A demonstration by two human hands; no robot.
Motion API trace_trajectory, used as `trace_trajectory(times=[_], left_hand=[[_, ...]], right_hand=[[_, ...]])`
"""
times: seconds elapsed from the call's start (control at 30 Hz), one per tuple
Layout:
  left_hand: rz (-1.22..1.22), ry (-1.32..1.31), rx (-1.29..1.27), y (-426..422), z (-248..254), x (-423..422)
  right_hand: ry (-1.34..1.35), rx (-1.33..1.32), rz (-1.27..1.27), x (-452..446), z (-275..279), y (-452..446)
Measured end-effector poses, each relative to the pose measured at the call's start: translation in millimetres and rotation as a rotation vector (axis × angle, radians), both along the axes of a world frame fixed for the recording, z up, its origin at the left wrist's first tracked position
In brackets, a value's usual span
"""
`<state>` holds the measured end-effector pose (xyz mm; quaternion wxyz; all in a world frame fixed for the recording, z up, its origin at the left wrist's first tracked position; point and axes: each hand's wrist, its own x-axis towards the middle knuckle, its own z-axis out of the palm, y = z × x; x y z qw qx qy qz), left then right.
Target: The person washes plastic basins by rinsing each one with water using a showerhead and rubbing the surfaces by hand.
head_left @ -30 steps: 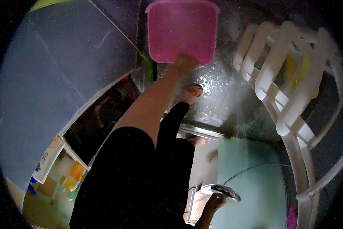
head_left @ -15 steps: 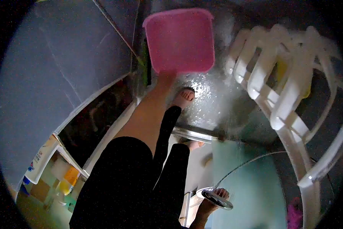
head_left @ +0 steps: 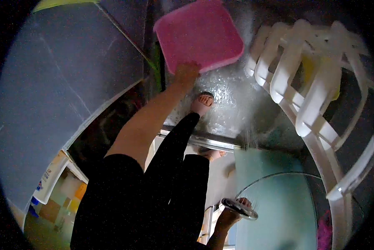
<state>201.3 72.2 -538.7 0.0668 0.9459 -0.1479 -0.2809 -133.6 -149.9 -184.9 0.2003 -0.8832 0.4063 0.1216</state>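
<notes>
At the left hand (head_left: 187, 73), pink basin (head_left: 201, 35) slants, long axis unclear.

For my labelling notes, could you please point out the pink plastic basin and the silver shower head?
Pink plastic basin (head_left: 199, 37), head view: its broad flat face.
Silver shower head (head_left: 240, 209), head view: middle of its disc.

Left fingers (head_left: 190, 67) at pink basin's (head_left: 200, 37) edge; right fingers (head_left: 245, 202) holding shower head (head_left: 240, 209).

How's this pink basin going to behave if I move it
The pink basin is likely stiff, given its squared, unsagging outline. It may be light, since only the left hand grips its edge. It could be slippery, with the floor beside it glistening wet.
</notes>
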Motion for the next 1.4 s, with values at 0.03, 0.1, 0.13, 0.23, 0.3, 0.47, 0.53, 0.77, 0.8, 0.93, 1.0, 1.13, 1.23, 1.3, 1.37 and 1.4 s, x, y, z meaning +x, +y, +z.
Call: trace_trajectory(times=[0.03,0.1,0.13,0.23,0.3,0.47,0.53,0.77,0.8,0.93,1.0,1.13,1.23,1.3,1.37,1.4], left_hand=[[0.12,0.028,-0.043,-5.5,29.7,10.3],[0.379,0.04,-0.176,-5.1,53.6,21.1],[0.515,0.023,-0.266,-1.5,55.7,21.9],[0.834,0.128,-0.651,4.1,86.6,21.7],[1.053,0.287,-0.923,1.5,109.3,10.8],[1.501,0.606,-1.255,-24.8,193.1,-36.8],[1.527,0.61,-1.461,-30.6,176.8,-62.5],[1.357,0.634,-1.948,-42.2,217.9,-140.4],[1.353,0.637,-1.943,-45.4,242.3,-155.5],[1.385,0.645,-1.905,-47.6,314.5,-203.6],[1.416,0.629,-1.889,-47.0,343.0,-227.3],[1.544,0.563,-1.846,-38.0,370.0,-264.0],[1.65,0.466,-1.787,-38.4,391.1,-274.5],[1.713,0.429,-1.769,-39.0,402.4,-276.5],[1.732,0.504,-1.835,-34.2,410.1,-281.1],[1.737,0.571,-1.89,-28.1,411.6,-285.4]], right_hand=[[-0.012,-0.055,0.108,1.8,2.4,-0.8],[-0.039,0.225,-0.259,7.5,10.0,-2.9],[-0.047,0.24,-0.158,3.5,13.6,-7.1],[-0.133,0.251,0.015,14.2,30.3,-5.9],[-0.248,0.314,-0.19,45.6,46.4,13.4],[-0.385,0.472,-0.101,67.4,78.0,33.1],[-0.592,0.443,0.169,70.3,85.7,32.6],[-0.595,0.572,0.38,37.9,161.2,26.5],[-0.644,0.538,0.419,23.2,168.7,18.4],[-0.79,0.46,0.514,-19.3,204.8,15.7],[-0.867,0.424,0.566,-28.1,212.2,11.6],[-0.754,0.454,0.463,-53.0,215.7,9.3],[-0.825,0.415,0.412,-58.3,232.2,-4.3],[-0.907,0.423,0.372,-60.5,227.5,-19.6],[-0.951,0.519,0.21,-58.3,213.9,-34.0],[-0.927,0.598,0.112,-57.6,214.0,-41.0]])
